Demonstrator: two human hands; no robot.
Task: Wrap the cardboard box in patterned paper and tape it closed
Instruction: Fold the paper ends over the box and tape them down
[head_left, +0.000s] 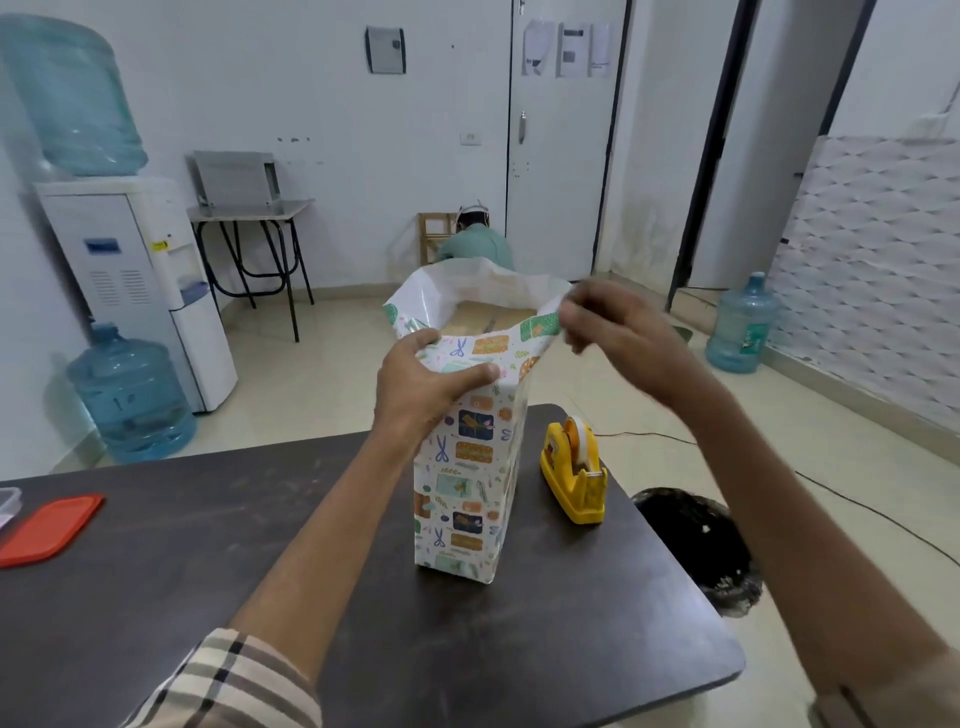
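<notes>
1. The cardboard box (493, 318) stands upright on the dark table (208, 545), sleeved in patterned paper (467, 483) whose top flares open.
2. The left hand (421, 384) grips the paper's near top edge, thumb pressed across the outside and fingers curled over the rim.
3. The right hand (608, 327), blurred, pinches the paper's right top edge with bent fingers.
4. A yellow tape dispenser (574, 470) sits just right of the box.

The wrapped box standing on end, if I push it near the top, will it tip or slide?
Probably tip: the wrapped box stands tall on a narrow base on the table. The left hand gripping its top likely steadies it. The loose paper above the box looks floppy, so pushing there would likely just crumple it.
</notes>
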